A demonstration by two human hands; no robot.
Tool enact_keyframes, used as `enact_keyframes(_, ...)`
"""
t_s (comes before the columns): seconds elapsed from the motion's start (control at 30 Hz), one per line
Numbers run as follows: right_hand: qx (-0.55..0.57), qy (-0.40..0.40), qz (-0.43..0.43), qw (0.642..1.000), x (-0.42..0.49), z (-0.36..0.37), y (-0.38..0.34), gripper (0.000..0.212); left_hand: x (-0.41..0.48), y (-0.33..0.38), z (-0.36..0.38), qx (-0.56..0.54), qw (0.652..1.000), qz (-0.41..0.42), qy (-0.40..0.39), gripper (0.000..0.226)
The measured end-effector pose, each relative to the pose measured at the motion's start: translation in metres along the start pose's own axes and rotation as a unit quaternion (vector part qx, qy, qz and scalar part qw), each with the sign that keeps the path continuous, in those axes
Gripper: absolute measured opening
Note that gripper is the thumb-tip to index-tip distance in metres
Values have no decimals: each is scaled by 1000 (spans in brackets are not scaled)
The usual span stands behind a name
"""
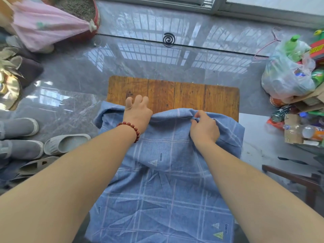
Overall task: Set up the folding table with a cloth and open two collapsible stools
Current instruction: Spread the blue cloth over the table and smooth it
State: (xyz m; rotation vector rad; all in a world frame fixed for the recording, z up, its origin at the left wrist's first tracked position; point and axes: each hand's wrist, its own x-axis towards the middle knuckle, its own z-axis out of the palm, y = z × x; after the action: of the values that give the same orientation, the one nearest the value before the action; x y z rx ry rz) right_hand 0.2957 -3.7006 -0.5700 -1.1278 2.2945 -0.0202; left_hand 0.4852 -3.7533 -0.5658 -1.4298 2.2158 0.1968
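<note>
The blue checked cloth (157, 199) lies nearest, draped over the near half of the wooden surface (175, 95), whose far planks are bare toward 12 o'clock. The right grip (204, 128) pinches a raised fold at the cloth's far hem. The left grip (137, 111) rests on that hem, fingers reaching the wood; grasping or released, I cannot tell. A grey slipper (64, 143) sits at 9 o'clock and a plastic bag (284, 79) at 2 o'clock.

The scene is brightly lit by daylight from the window (263, 4) at the top. Barred glare is reflected on the glossy floor (149, 53). The cloth (166, 199) is rendered sharply, with soft shadows in its folds. Lines are bent towards the edges, where the pink fabric (43, 27) is blurred.
</note>
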Motion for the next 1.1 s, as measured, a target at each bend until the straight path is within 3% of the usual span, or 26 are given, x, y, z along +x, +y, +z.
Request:
enact_keyframes(0.1, 21, 15, 34, 999, 1, -2, -3, 8, 4, -5, -7, -35, 999, -13, -19, 22)
enact_keyframes(0.23, 53, 34, 60, 996, 8, -4, -11, 12, 8, -6, -17, -159, 981, -114, 2, 18)
enact_keyframes(0.43, 91, 86, 13, 992, 38, -19, -31, 15, 37, -14, -28, -270, 942, -192, 48, 19)
enact_keyframes(0.73, 200, 136, 25, 970, 78, -31, -54, 13, 86, -31, -46, -337, 921, -166, 107, 23)
enact_keyframes(0.8, 242, 114, 25, 963, 84, -31, -53, 18, 88, -32, -41, -371, 916, -131, 74, 40)
enact_keyframes(0.87, 261, 60, 15, 963, 85, -29, -49, 37, 85, -31, -32, -387, 915, -108, 22, 65)
enact_keyframes(0.97, 203, 14, -19, 979, 79, -20, -39, 55, 72, -23, -14, -355, 931, -84, -13, 70)
enact_keyframes(1.1, 52, -3, -60, 997, 69, 1, -27, 54, 54, -7, 7, -267, 959, -88, -31, 66)
